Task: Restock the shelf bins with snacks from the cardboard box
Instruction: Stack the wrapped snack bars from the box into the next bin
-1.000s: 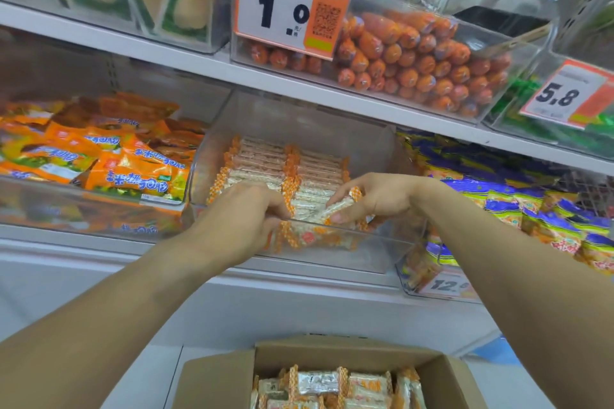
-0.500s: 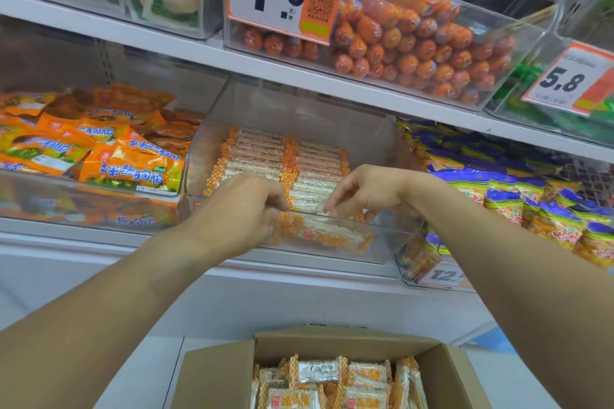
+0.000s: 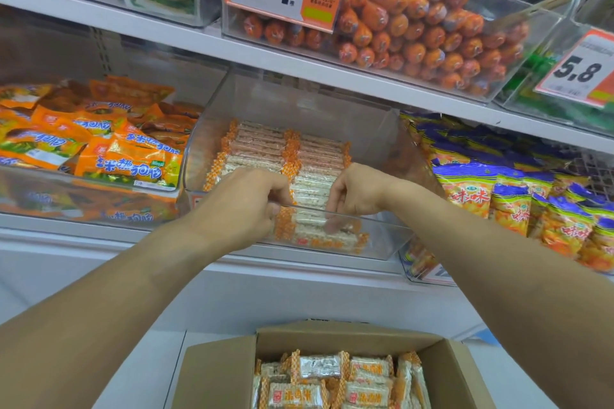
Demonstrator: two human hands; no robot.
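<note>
Both hands dipped lower into the clear bin [image 3: 382, 244], left hand [image 3: 247, 201] and right hand [image 3: 354, 197] pinching snack bars [image 3: 315, 226] at its front; crooked release could topple the rows; cardboard box [image 3: 219, 372] below.

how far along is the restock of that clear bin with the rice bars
Partly done: rows of bars already lie stacked at the back of the clear bin. In hand: left hand and right hand are at a front-row bar, fingers curled. Left: the bin's right side looks bare, and the cardboard box holds many packs.
</note>
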